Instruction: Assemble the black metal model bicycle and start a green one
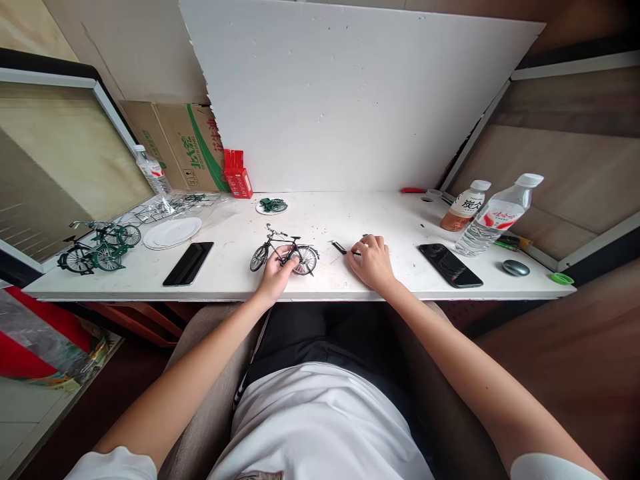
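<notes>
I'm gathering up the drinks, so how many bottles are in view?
3: one clear bottle at the left, in front of the cardboard box; at the right, a smaller bottle with brownish contents and, beside it, a taller clear bottle.

White tabletop [327, 285] — black part [339, 247] mid-table, dark phone [189, 264] at left, white plates [173, 233], red box [237, 176], green cap [562, 279]

Tabletop [345, 208]: smooth, faint sheen. Small bicycle [281, 240]: plastic or metal, can't tell from here. Phone at right [450, 265]: glossy, glass-like. Backboard [360, 100]: foam-like, matt, pitted, rough-edged. Carton [173, 143]: cardboard. Tall bottle [497, 217]: clear smooth plastic. Shirt [320, 420]: creased matt cloth.
</notes>
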A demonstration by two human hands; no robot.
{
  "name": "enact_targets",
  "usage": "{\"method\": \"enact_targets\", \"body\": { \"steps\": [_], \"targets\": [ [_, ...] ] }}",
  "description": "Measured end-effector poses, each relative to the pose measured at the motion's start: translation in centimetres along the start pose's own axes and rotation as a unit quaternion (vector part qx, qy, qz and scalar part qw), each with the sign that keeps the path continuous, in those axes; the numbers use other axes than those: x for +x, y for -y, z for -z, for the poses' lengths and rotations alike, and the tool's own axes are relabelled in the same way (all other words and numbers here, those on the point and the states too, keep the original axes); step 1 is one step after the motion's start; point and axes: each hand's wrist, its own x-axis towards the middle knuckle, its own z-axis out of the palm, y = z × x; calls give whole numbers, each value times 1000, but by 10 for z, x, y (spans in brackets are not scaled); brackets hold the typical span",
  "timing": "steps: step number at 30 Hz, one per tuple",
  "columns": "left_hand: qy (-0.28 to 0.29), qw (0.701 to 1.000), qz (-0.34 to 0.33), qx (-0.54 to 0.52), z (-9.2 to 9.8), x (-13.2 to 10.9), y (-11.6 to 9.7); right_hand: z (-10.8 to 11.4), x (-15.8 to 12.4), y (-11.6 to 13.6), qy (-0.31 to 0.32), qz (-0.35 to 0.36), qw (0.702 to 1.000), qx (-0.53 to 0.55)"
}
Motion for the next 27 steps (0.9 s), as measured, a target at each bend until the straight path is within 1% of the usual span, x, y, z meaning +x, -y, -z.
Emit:
{"method": "enact_targets", "body": {
  "steps": [8, 11, 13, 15, 16, 18, 19, 22, 27],
  "targets": [
    [-3, 1000, -5, 31, -1, -2, -3, 0, 0, 3, 49, -24, 999, 3],
    [-2, 999, -13, 47, 0, -2, -1, 1, 0, 4, 30, -15, 999, -4],
    [-5, 998, -19, 56, 1, -2, -1, 5, 1, 6, -1, 24, 1000, -2],
    [-11, 998, -25, 64, 1, -3, -1, 10, 0, 10, -22, 92, 995, 19],
    [-11, 997, -24, 67, 0, -3, -1, 12, -1, 14, -21, 131, 991, 36],
    [-2, 998, -11, 66, -1, -5, -1, 15, -4, 22, 1, 201, 977, 75],
    [7, 998, -3, 65, -1, -5, -1, 15, -6, 27, 11, 220, 971, 97],
    [41, 997, 4, 67, -2, -7, 1, 12, -12, 39, 29, 243, 957, 155],
    [87, 992, -16, 93, 2, -9, 4, 8, -16, 47, 11, 254, 946, 201]
  ]
}}
